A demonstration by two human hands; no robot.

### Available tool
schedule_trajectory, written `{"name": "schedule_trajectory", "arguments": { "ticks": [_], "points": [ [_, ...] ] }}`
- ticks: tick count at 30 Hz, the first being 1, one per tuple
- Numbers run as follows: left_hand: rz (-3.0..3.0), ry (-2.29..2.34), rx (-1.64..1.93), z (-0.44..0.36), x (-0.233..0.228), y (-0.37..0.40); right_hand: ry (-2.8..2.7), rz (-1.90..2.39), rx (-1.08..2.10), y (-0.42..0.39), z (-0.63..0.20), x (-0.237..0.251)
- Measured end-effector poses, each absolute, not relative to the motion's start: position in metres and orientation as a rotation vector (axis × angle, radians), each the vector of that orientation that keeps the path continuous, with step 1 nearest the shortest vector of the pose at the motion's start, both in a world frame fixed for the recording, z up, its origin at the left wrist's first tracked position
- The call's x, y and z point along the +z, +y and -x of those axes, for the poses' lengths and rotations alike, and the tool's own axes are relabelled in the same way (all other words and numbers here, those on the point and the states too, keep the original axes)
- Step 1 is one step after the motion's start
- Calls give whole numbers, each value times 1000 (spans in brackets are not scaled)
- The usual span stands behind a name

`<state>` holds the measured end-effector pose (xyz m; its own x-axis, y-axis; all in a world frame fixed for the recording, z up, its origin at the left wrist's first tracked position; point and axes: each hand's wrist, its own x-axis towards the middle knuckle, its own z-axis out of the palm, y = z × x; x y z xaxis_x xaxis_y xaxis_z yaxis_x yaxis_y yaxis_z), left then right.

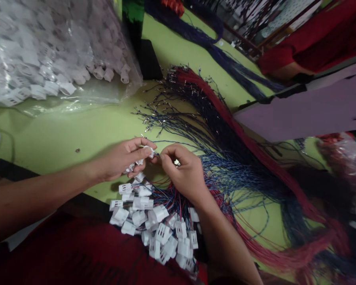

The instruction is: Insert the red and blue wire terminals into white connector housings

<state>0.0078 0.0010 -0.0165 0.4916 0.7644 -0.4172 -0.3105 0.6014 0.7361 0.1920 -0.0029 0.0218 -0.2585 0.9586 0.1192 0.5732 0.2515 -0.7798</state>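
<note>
My left hand pinches a small white plastic connector between thumb and fingers, with a few more white connectors tucked in its palm. My right hand is closed on a thin wire whose tip meets that connector. Below both hands lies a cluster of white connectors with red and blue wires attached. A large fan of loose red and blue wires with metal terminals spreads across the green table to the right.
A clear bag of white connectors sits at the back left. A black object stands beside it. A purple board lies at right. Another person in red is at the far right. Red cloth covers my lap.
</note>
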Motion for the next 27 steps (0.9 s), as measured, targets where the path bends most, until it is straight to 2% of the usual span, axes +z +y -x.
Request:
{"name": "schedule_trajectory", "arguments": {
  "ticks": [5,10,16,21,23,26,27],
  "points": [
    [-683,802,723,-7,-16,1,-1909,1415,840,-2,-193,16],
    [-732,861,695,-7,-14,1,-2000,1316,697,-2,-194,15],
    [-938,988,631,-9,-11,-1,-1860,1438,994,-5,-186,12],
    [-965,982,622,-11,-10,-1,-1844,1476,984,-3,-188,15],
    [-927,968,650,-10,-10,0,-1883,1409,1085,0,-198,27],
    [-796,900,741,-6,-10,0,-2067,1131,1437,3,-212,46],
    [-762,864,770,-5,-11,0,-2144,1101,1447,4,-214,48]
  ]
}}
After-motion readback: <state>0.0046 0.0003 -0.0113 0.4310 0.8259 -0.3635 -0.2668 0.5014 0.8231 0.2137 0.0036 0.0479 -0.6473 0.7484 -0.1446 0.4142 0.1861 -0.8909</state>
